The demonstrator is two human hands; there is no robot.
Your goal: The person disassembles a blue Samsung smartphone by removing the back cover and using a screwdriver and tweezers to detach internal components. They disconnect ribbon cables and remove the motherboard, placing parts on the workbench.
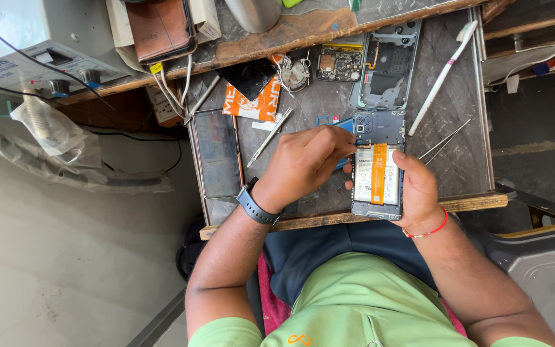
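Head view: opened phone [378, 168] flat on grey work mat [457, 154], back cover off, white battery [376, 183] and orange flex strip [378, 175] exposed. Light, stiff at the frame, likely fragile inside; best held by the side edges. Right hand [417, 191] clasps the phone's right edge, fingers curled. Left hand [303, 164] pinches a small blue pick [345, 126] at the upper left corner, fingertips pressed together.
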